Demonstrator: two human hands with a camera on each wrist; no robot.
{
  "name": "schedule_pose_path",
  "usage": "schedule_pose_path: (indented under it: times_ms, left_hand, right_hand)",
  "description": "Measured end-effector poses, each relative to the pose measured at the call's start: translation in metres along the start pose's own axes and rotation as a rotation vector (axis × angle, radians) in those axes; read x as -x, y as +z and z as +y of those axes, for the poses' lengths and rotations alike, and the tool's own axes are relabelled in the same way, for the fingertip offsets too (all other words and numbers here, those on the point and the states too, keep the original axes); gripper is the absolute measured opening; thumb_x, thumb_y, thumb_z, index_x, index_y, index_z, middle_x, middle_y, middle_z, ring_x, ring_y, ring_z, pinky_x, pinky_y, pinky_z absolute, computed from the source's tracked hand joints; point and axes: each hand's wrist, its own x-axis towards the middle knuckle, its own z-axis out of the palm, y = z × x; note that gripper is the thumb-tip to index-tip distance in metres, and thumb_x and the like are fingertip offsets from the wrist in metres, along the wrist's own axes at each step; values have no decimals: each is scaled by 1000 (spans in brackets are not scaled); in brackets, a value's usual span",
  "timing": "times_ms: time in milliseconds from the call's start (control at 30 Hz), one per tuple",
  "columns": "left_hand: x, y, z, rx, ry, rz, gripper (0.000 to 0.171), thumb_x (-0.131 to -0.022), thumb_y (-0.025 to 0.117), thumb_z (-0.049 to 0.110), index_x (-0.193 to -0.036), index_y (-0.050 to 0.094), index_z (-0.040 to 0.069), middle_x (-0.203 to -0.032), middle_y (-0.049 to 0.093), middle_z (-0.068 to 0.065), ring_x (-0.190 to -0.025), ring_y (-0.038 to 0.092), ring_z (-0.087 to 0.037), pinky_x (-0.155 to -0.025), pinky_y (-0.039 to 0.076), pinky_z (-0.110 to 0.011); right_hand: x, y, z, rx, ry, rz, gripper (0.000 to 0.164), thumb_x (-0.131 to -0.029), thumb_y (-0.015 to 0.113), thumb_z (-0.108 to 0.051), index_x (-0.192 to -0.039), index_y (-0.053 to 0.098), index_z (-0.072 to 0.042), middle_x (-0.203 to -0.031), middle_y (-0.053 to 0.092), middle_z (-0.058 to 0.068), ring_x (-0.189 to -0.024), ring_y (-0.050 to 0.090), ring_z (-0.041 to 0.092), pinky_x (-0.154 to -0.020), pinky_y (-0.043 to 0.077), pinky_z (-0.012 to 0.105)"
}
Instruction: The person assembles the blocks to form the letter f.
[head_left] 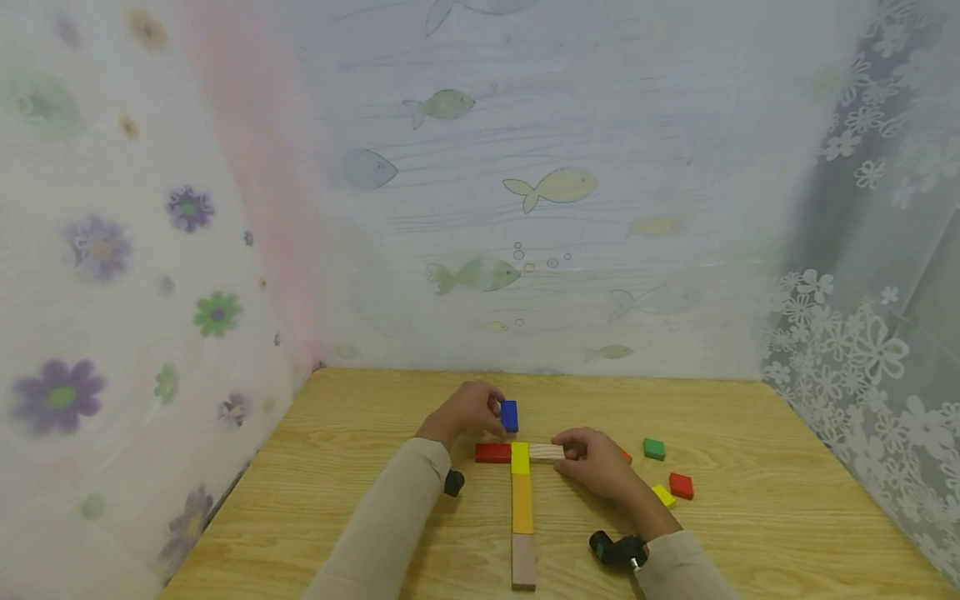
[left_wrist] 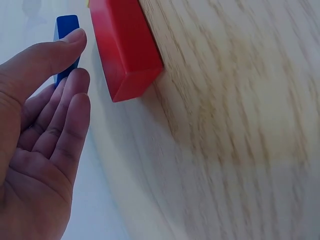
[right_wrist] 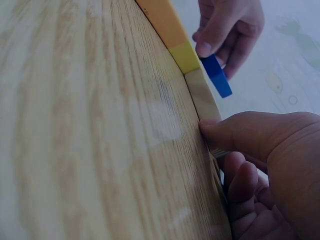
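My left hand [head_left: 467, 410] pinches a blue block [head_left: 509, 416] between thumb and fingers, behind a row of blocks on the table. In the left wrist view the thumb lies along the blue block [left_wrist: 68, 30]. My right hand [head_left: 600, 468] grips the right end of a plain wood block [head_left: 546, 452], thumb on its near side. That block's left end meets a yellow block [head_left: 520, 457], and a red block [head_left: 493, 452] lies on the yellow block's other side. Toward me, an orange block [head_left: 522, 503] and a pale brown block [head_left: 523, 562] continue in line.
Right of my right hand lie a green block [head_left: 654, 449], a red block [head_left: 681, 486] and a yellow block [head_left: 663, 496]. An orange block [head_left: 626, 455] is partly hidden behind that hand. The wood-grain table [head_left: 360, 500] ends at a fish-patterned curtain [head_left: 555, 317].
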Motion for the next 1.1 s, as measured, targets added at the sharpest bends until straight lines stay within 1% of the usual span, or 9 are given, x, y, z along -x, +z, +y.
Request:
schedule_pose_path:
  times_ms: [167,300,500,667,867,1100]
  left_hand:
    - [-1,3,4,-11,1,2,65,-73,96,20,-130,69,6,-96,68,2,-92,62,-18,-94,56,-38]
    - [-3,6,5,-30,0,-4,64,-73,96,21,-129,70,7,-94,68,3,-91,62,-17,-94,56,-36]
    - [-6,8,7,-58,-38,-27,60,-76,95,23,-128,70,8,-96,67,2,-92,62,-19,-93,56,-36]
    - [-9,9,5,-82,-61,-37,60,-76,94,23,-129,70,9,-97,67,2,-93,62,-19,-95,56,-38]
    - [-11,11,3,-98,-48,-44,59,-77,94,23,-129,70,9,-96,67,3,-92,62,-19,-94,56,-38]
    - [-10,12,3,-74,-49,-50,58,-77,93,19,-129,70,7,-95,67,2,-92,63,-20,-93,56,-38]
  right_hand:
    - [-1,1,3,-3,-8,3,34,-90,81,-17,-122,72,-10,-108,67,6,-91,59,16,-77,51,29]
    - [-1,1,3,-12,-1,7,34,-90,81,-16,-122,72,-10,-107,67,6,-89,59,14,-76,51,27]
    - [-1,1,2,-15,7,11,34,-89,81,-16,-122,73,-10,-107,67,6,-88,58,13,-76,50,25]
    - [0,1,1,-15,5,9,34,-89,81,-16,-122,72,-10,-106,67,6,-88,58,15,-76,50,27]
    - [1,2,-1,-16,5,21,33,-89,81,-15,-121,73,-11,-106,67,5,-87,57,15,-76,50,28]
    - [2,2,0,-9,3,20,34,-90,80,-16,-122,72,-10,-108,67,7,-89,59,15,-77,51,28]
